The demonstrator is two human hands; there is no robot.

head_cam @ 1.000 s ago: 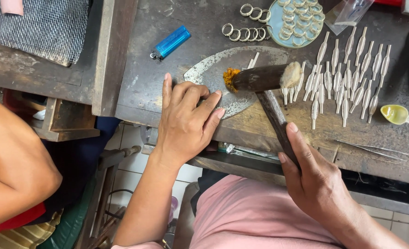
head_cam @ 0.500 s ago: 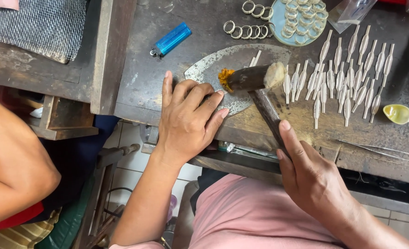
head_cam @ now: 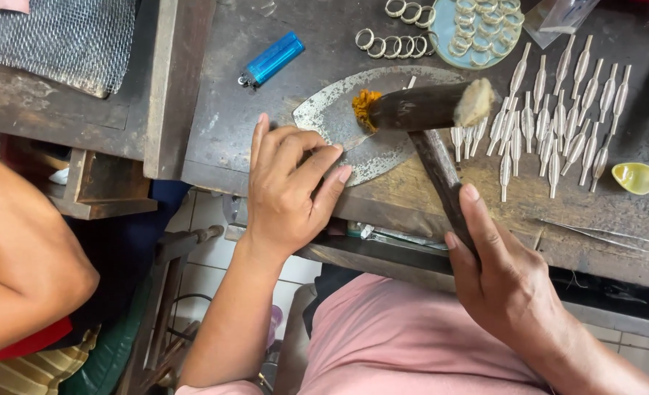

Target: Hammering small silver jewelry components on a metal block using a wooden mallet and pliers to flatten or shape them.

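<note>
Over the worn desk (head_cam: 229, 124), the right hand (head_cam: 504, 285) is clenched round the dark handle of a mallet (head_cam: 419, 108), whose head lies across the metal plate (head_cam: 339, 117). At nine o'clock of it the left hand (head_cam: 288, 194) presses curled fingers down, hiding whatever sits beneath. Silver spindle pieces (head_cam: 559, 117) lie at three o'clock.

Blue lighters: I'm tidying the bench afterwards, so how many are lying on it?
1. The blue lighter lies on the dark bench top, above the left hand and left of the metal plate. None other shows.
</note>
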